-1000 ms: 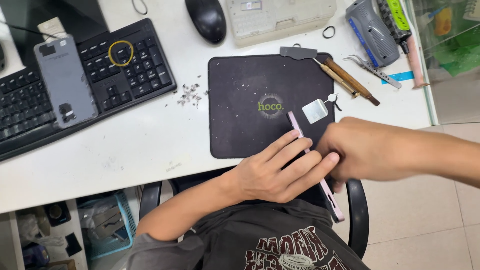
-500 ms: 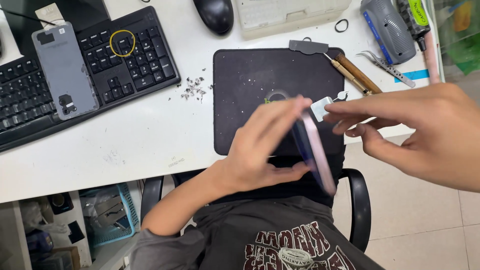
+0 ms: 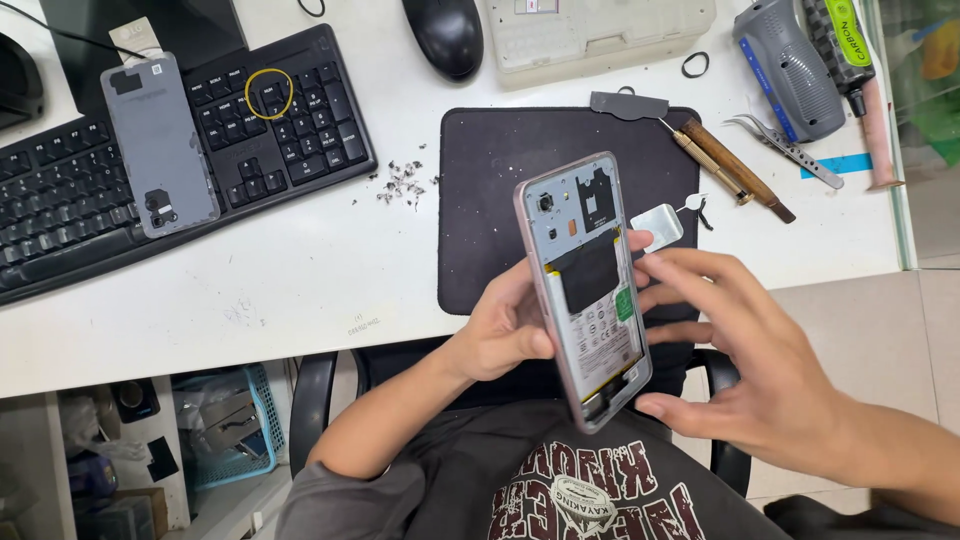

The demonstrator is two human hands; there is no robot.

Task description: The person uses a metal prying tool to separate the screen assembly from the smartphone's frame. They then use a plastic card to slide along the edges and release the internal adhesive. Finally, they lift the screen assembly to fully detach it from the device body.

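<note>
My left hand (image 3: pixel 500 335) has a firm grip on the opened phone (image 3: pixel 585 290), raised above the black mat (image 3: pixel 500 170)'s six o'clock edge; my right hand (image 3: pixel 760 370), fingers spread loose, touches its three o'clock side.

Phone repair bench: black work mat (image 3: pixel 500 190), tweezers (image 3: pixel 785 150), loose screws (image 3: pixel 400 183), wooden-handled pry tool (image 3: pixel 725 165), detached back cover (image 3: pixel 160 145) on keyboard (image 3: pixel 60 205).

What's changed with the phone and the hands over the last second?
The opened phone was lying on the black mat under both hands; the left hand has lifted it off and turned it upright, its open back facing the camera. The right hand has opened, fingertips at the phone's right edge. The back cover on the keyboard, the mouse and the tools stayed put.
</note>
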